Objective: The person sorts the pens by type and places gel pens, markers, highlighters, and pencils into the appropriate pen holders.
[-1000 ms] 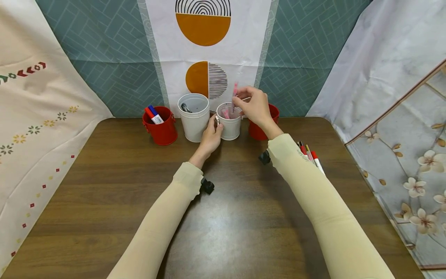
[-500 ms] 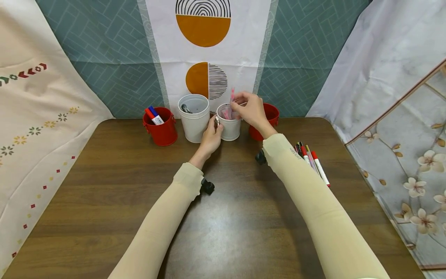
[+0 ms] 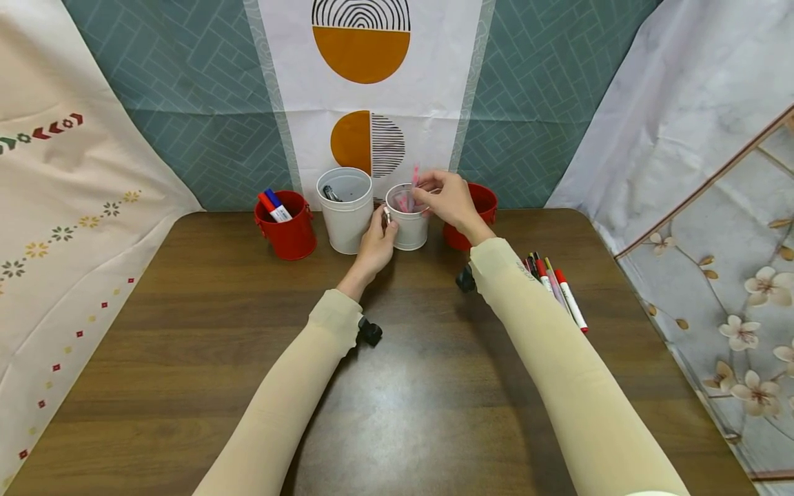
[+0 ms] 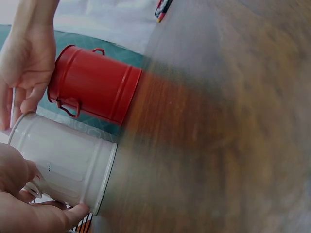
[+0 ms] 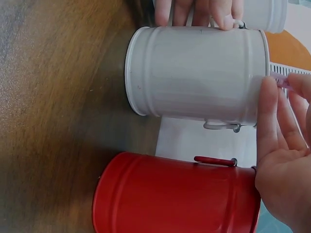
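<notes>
In the head view, a small white metal bucket [image 3: 410, 231] stands at the back of the table with pink pens [image 3: 403, 202] inside. My left hand [image 3: 375, 242] grips its left side near the handle; the left wrist view has the thumb and fingers against the wall. Over the rim, my right hand [image 3: 449, 201] pinches a pink pen [image 3: 415, 176], held upright with its lower part inside the bucket. The right wrist view shows this pen [image 5: 280, 79] between thumb and fingers at the rim. Its lower end is hidden.
Left of the hands stand a taller white bucket [image 3: 349, 224] holding a dark pen and a red bucket [image 3: 293, 238] with red and blue markers [image 3: 276, 207]. Another red bucket [image 3: 483, 200] is partly behind the right hand. Several pens and markers [image 3: 561, 293] lie by the right forearm.
The right hand has lowered the pink pen into the small white bucket, and the right forearm has shifted slightly left. The left hand holds its place.
</notes>
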Tool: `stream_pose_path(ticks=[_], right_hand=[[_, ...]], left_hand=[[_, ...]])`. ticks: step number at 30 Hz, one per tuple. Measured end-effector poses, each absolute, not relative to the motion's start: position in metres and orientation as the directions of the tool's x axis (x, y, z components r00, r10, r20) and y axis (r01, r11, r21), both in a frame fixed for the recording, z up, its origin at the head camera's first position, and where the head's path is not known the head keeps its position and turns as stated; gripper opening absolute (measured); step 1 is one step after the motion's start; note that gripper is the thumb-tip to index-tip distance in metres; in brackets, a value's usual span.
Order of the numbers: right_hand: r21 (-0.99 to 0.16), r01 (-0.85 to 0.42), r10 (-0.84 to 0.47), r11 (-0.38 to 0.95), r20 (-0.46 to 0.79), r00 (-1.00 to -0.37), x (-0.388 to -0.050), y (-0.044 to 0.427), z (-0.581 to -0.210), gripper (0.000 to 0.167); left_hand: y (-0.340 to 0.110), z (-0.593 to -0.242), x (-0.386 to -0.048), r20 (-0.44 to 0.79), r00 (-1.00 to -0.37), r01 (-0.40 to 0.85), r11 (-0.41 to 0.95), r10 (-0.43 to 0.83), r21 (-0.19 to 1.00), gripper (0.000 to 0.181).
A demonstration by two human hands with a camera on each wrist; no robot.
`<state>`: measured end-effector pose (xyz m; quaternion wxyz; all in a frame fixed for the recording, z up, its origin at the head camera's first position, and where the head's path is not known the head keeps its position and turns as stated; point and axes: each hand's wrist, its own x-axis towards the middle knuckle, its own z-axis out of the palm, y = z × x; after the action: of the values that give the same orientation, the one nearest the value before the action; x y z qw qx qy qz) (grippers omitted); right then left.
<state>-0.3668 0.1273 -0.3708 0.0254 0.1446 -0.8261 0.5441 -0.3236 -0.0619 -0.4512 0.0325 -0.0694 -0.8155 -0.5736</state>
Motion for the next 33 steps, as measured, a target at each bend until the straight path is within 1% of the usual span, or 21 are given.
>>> stream_pose_path(ticks=[13, 18, 23, 26, 33], right_hand=[[-0.892, -0.261, -0.257, 0.369, 0.171, -0.951, -0.370, 0.129, -0.371, 0.027], [-0.875, -0.296, -0.274, 0.382, 0.198, -0.941, -0.366, 0.134, -0.366, 0.029], [-0.854, -0.342, -0.287, 0.391, 0.240, -0.927, -0.354, 0.149, -0.349, 0.027], [-0.819, -0.364, -0.300, 0.443, 0.247, -0.921, -0.345, 0.164, -0.338, 0.026], [-0.695, -0.398, -0.341, 0.599, 0.229, -0.912, -0.317, 0.207, -0.319, 0.022]], left_hand=[[-0.062, -0.452, -0.324, 0.127, -0.989, 0.144, 0.328, 0.073, 0.934, 0.056], [-0.061, -0.451, -0.323, 0.125, -0.990, 0.142, 0.334, 0.071, 0.932, 0.055], [-0.060, -0.451, -0.323, 0.126, -0.989, 0.143, 0.340, 0.071, 0.930, 0.055], [-0.060, -0.451, -0.323, 0.127, -0.989, 0.145, 0.338, 0.073, 0.930, 0.056], [-0.062, -0.451, -0.323, 0.121, -0.990, 0.137, 0.344, 0.068, 0.929, 0.056]])
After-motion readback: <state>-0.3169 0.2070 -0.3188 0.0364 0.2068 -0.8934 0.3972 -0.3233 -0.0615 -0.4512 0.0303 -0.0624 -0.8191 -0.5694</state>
